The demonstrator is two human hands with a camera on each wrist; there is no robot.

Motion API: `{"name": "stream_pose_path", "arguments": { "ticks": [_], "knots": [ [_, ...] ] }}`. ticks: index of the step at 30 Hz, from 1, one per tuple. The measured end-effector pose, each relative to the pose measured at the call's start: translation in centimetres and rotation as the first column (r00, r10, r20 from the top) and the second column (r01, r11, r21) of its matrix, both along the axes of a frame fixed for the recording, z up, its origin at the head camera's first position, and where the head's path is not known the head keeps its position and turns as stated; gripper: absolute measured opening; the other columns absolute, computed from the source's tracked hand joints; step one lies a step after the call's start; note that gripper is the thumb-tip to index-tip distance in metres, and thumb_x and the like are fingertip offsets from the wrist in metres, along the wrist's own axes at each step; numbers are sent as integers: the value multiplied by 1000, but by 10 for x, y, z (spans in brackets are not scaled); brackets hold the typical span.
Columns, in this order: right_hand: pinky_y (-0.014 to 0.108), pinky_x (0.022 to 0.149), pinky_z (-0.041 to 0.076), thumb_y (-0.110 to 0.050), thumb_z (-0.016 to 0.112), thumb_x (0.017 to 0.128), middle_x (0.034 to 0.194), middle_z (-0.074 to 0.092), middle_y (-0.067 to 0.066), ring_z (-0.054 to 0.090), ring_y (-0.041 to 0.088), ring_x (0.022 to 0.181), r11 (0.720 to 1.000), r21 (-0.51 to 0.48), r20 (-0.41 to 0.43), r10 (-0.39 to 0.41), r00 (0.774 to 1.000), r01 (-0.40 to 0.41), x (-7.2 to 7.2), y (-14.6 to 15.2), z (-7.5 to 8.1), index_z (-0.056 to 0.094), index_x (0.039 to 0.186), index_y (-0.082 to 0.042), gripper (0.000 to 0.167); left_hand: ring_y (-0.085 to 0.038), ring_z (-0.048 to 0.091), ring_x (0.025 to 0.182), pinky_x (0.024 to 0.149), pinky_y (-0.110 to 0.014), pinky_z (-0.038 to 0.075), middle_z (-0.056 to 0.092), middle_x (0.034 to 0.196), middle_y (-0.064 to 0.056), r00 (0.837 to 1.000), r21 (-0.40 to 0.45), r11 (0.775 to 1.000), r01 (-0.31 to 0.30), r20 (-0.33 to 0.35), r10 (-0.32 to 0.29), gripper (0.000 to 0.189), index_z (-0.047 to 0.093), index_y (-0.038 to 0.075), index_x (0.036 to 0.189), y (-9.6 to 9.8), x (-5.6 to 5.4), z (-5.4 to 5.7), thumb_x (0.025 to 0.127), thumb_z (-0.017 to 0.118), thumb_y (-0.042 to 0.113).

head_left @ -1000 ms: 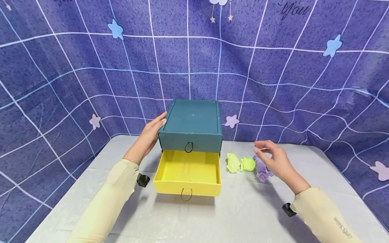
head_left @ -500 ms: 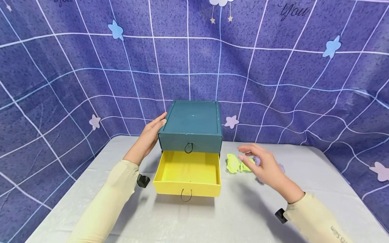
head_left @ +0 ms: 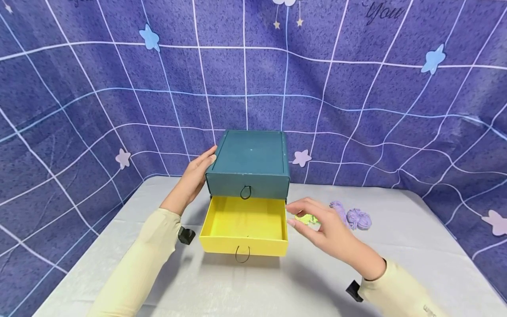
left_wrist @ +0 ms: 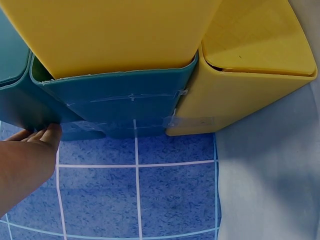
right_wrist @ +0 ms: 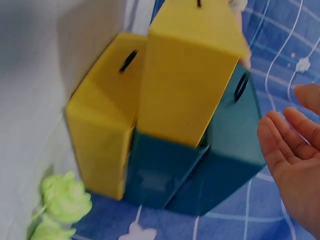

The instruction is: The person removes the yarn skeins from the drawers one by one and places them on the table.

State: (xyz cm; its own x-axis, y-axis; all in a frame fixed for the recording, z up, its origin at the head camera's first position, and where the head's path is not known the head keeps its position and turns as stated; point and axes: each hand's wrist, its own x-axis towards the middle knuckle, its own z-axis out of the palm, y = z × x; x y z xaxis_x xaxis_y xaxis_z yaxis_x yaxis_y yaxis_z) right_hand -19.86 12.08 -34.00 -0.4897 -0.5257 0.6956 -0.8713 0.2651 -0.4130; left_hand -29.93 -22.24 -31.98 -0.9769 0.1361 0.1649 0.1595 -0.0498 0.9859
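Note:
In the head view a teal-topped drawer unit (head_left: pixel 251 152) stands mid-table. Its yellow drawer (head_left: pixel 243 245), with a black loop handle, is pulled out and bare inside. My left hand (head_left: pixel 192 178) rests against the left side of the upper teal section. Beside the drawer's right wall hovers my right hand (head_left: pixel 326 224), its fingers loosely bent and holding nothing. Behind that hand lies yellow-green material (head_left: pixel 306 219), partly hidden. The right wrist view shows it as scrunched bundles (right_wrist: pixel 65 197) near the unit. Purple yarn-like bundles (head_left: pixel 358 219) lie farther right.
The wrist views reveal a lower yellow section (left_wrist: pixel 260 95) under the pulled-out drawer. A pale grey cloth (head_left: pixel 261 290) covers the table. A blue-violet gridded curtain (head_left: pixel 253 70) hangs close behind the unit.
My right hand has moved left, from over the purple bundles to beside the drawer, uncovering the purple and covering much of the yellow-green. The left hand has stayed against the unit.

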Motion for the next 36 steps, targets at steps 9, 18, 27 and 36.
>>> {"name": "stream_pose_path", "arguments": {
  "ticks": [9, 18, 27, 36],
  "knots": [
    [21, 76, 53, -11, 65, 92, 96, 67, -1, 61, 10, 84, 985, 33, -13, 170, 985, -169, 27, -34, -3, 65, 106, -8, 15, -16, 18, 144, 117, -36, 19, 17, 160, -2, 1000, -4, 1000, 2, 1, -2, 59, 27, 16, 153, -1, 0, -1, 101, 49, 29],
    [16, 68, 49, -29, 60, 97, 83, 58, -7, 51, 2, 75, 952, 275, 242, 66, 968, -133, 50, -59, -20, 64, 100, -8, 21, -16, 18, 144, 117, -36, 18, 17, 160, -2, 1000, 3, 1000, 1, -6, -1, 59, 27, 14, 153, -1, -2, -1, 100, 49, 29],
    [13, 61, 49, -33, 62, 95, 84, 67, -1, 56, -5, 68, 942, 322, 434, -60, 899, -93, 50, -78, -43, 64, 109, 1, 37, -15, 16, 145, 117, -36, 17, 17, 160, 0, 1000, -7, 1000, 7, -4, -7, 58, 28, 18, 153, -2, -4, 0, 100, 49, 30],
    [14, 53, 47, -37, 60, 95, 70, 63, -11, 54, -5, 60, 979, 203, 507, -87, 857, -20, 51, -93, -56, 65, 95, -3, 35, -16, 16, 145, 117, -36, 17, 16, 160, 0, 1000, -7, 1000, 4, 8, -4, 58, 28, 19, 153, -2, -4, -2, 101, 49, 31]
  ]
}}
